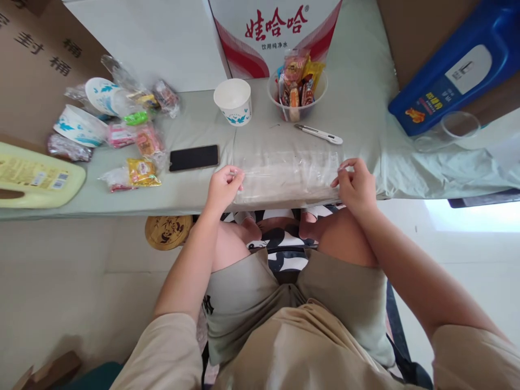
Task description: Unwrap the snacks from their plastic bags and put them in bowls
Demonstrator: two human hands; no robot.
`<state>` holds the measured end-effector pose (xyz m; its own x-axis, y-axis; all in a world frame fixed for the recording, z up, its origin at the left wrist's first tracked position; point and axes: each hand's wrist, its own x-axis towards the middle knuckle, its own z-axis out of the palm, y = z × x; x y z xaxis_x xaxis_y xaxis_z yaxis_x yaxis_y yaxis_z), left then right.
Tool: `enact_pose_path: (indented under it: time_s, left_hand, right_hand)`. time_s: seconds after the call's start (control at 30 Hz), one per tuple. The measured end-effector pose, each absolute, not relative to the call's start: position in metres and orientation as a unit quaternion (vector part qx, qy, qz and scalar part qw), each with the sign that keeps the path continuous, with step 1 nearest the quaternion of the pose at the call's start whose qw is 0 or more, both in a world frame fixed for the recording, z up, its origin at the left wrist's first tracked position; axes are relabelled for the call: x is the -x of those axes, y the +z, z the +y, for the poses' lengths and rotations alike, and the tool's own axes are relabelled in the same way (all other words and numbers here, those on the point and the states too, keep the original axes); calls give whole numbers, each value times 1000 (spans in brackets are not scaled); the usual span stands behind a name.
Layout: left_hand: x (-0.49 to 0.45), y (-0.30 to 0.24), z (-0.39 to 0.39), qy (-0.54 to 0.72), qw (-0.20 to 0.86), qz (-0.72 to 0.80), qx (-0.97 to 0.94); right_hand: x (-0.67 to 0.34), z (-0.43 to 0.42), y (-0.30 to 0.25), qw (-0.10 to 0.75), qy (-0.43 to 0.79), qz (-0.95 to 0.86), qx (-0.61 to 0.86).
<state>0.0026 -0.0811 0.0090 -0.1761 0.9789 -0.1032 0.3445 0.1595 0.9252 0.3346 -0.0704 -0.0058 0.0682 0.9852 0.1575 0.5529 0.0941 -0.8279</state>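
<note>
A clear, crinkled plastic bag or sheet (284, 176) is stretched flat across the front edge of the cloth-covered table. My left hand (226, 187) pinches its left end between thumb and fingers. At the opposite end, my right hand (356, 183) pinches the plastic the same way. Just beyond the sheet lies a white utility knife (319, 133). Behind that stands a clear plastic bowl (297, 97) full of wrapped snacks. A white paper cup (233, 102) with blue leaf prints is upright to the bowl's left. The black phone (194, 158) rests left of my left hand.
Wrapped snacks (148, 138) and tipped paper cups (81, 125) crowd the table's left side. A yellow jug (38, 176) lies farther left. White cartons (280, 38) line the back. On the right are a blue bottle (447, 76) and a clear cup (459, 129).
</note>
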Motion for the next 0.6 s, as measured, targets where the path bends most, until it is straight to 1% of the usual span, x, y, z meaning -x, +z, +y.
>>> enact_pose_path:
  time_s: [0.13,0.27,0.37,0.5,0.6]
  left_hand:
    - [-12,7,-61,415,375,649,-516]
    - [-21,2,-45,438,408,605,-524]
    - [-24,-6,-42,444,415,606,-513]
    - [-22,-17,-48,437,381,629,-518]
    - [-20,-16,-56,406,334,638,-563]
  right_hand:
    - [-337,-46,-9,398,229,-637,618]
    - [-338,-24,-12,387,216,-648,619]
    - [-339,-19,-18,376,193,-643,639]
    - [-340,-22,-28,370,146,-654,644]
    - [-341,-23,-33,360,123,-663,645]
